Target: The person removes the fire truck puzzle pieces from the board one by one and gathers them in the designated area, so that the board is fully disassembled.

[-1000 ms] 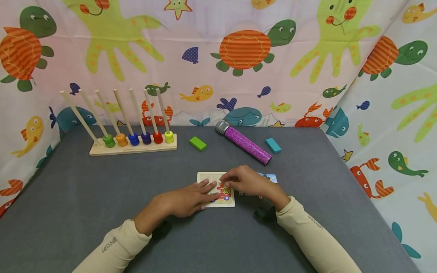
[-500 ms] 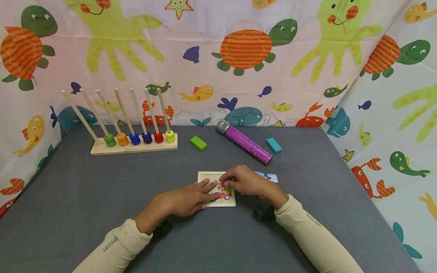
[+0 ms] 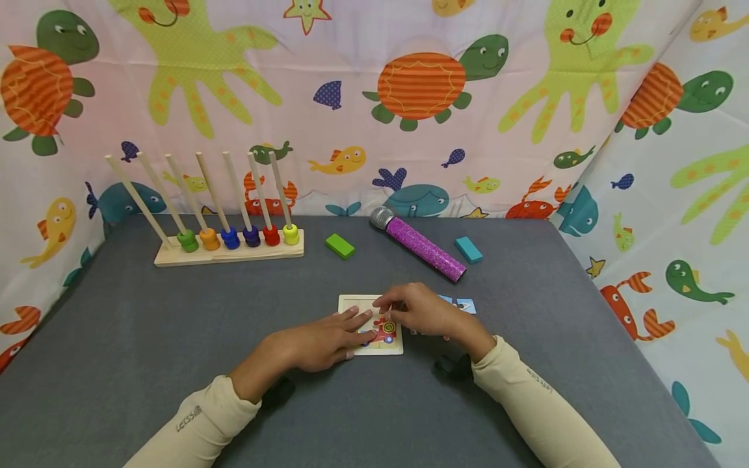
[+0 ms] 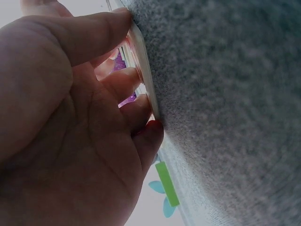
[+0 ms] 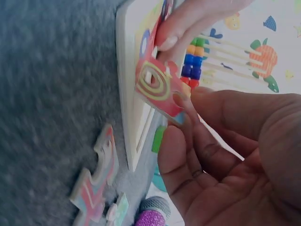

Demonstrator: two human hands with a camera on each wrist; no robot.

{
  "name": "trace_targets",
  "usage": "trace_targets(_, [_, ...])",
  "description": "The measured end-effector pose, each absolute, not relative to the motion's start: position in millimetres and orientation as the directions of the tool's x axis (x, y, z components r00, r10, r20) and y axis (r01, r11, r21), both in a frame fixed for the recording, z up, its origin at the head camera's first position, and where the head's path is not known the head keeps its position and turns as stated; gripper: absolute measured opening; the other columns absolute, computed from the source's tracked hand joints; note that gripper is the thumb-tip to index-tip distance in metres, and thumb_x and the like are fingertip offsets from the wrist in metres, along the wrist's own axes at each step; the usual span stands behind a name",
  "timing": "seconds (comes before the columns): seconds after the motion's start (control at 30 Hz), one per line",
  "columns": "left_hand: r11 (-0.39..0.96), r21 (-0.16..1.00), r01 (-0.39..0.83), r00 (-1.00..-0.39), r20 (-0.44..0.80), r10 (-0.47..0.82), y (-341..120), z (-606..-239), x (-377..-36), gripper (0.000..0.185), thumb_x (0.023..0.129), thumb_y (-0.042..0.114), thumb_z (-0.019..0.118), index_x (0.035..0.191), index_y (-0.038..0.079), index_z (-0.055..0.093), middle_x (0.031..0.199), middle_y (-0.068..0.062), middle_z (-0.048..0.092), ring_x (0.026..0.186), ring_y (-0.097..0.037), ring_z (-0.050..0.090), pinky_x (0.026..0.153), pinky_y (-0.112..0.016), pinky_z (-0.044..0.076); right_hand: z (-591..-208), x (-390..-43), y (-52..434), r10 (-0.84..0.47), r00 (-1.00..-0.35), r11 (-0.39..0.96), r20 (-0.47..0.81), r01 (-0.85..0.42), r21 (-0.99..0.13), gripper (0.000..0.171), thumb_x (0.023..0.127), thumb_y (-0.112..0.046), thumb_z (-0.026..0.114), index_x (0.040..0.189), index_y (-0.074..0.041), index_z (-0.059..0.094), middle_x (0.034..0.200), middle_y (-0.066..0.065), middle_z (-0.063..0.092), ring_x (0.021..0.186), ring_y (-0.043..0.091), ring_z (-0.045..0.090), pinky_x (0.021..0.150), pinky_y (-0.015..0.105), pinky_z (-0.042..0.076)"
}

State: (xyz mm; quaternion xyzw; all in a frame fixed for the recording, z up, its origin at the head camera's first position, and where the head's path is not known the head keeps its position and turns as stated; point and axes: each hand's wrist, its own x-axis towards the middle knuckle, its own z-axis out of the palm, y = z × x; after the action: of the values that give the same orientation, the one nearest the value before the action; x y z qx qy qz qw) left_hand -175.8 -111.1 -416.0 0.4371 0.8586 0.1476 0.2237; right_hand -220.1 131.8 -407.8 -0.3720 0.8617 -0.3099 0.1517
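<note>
Red with a yellow-green spiral, the puzzle piece is pinched by the right hand over the pale wooden puzzle board at the counter's centre. At its 9 o'clock, the left hand presses flat, fingers spread.

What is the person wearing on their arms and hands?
Both arms wear long cream sleeves, the left sleeve with small dark lettering near its cuff and the right sleeve with a small dark mark too. The left hand and right hand are bare: no gloves, rings or watch show.
</note>
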Motion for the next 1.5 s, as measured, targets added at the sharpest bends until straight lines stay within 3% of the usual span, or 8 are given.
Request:
trace_targets(0.2, [0.556,0.456,0.695,-0.509,-0.234,0.828,-112,-416,-176,0.049,0.102,0.014,0.051,0.15,0.012,0.039,0.159,-0.015,0.018,0.145,-0.037,0.012,0.113,-0.053,0.02,-411,-217,131,-0.762,-0.64,0.539,-0.1,-0.541,-0.645,0.02,0.094,-0.004,0.062,0.112,-0.003,0.072,0.1,-0.002,0.07,0.08,0.007,0.055,0.071,0.025,0.049])
trace_targets(0.57, [0.568,0.443,0.694,-0.516,-0.244,0.821,-112,-416,-175,0.049,0.102,0.015,0.051,0.15,0.013,0.04,0.159,-0.014,0.019,0.145,-0.035,0.013,0.113,-0.051,0.02,-411,-215,130,-0.755,-0.651,0.535,-0.079,-0.541,-0.649,0.013,0.094,-0.005,0.062,0.101,-0.009,0.071,0.085,-0.006,0.064,0.072,0.006,0.053,0.065,0.025,0.046])
trace_targets(1.07, [0.596,0.462,0.657,-0.522,-0.29,0.802,-111,-415,-175,0.05,0.103,0.015,0.048,0.152,0.019,0.036,0.161,-0.009,0.016,0.147,-0.031,0.008,0.115,-0.05,0.016,-412,-211,151,-0.736,-0.677,0.529,-0.001,-0.574,-0.625,0.019,0.096,-0.003,0.06,0.111,-0.004,0.071,0.099,-0.001,0.068,0.084,0.009,0.057,0.076,0.03,0.05])
trace_targets(1.23, [0.592,0.468,0.656,-0.525,-0.281,0.804,-111,-414,-174,0.051,0.103,0.013,0.048,0.152,0.018,0.036,0.161,-0.01,0.016,0.147,-0.032,0.008,0.114,-0.05,0.015,-411,-208,165,-0.72,-0.694,0.547,-0.004,-0.565,-0.618,0.02,0.095,-0.002,0.06,0.111,-0.003,0.072,0.094,-0.002,0.067,0.078,0.009,0.054,0.069,0.028,0.048])
trace_targets(1.5, [0.618,0.474,0.628,-0.534,-0.315,0.785,-110,-413,-175,0.051,0.103,0.014,0.046,0.153,0.02,0.035,0.162,-0.005,0.013,0.147,-0.028,0.005,0.115,-0.048,0.013,-407,-205,184,-0.646,-0.762,0.589,-0.057,-0.449,-0.672,0.024,0.096,-0.001,0.058,0.116,-0.004,0.07,0.095,-0.002,0.067,0.064,0.008,0.053,0.055,0.026,0.047])
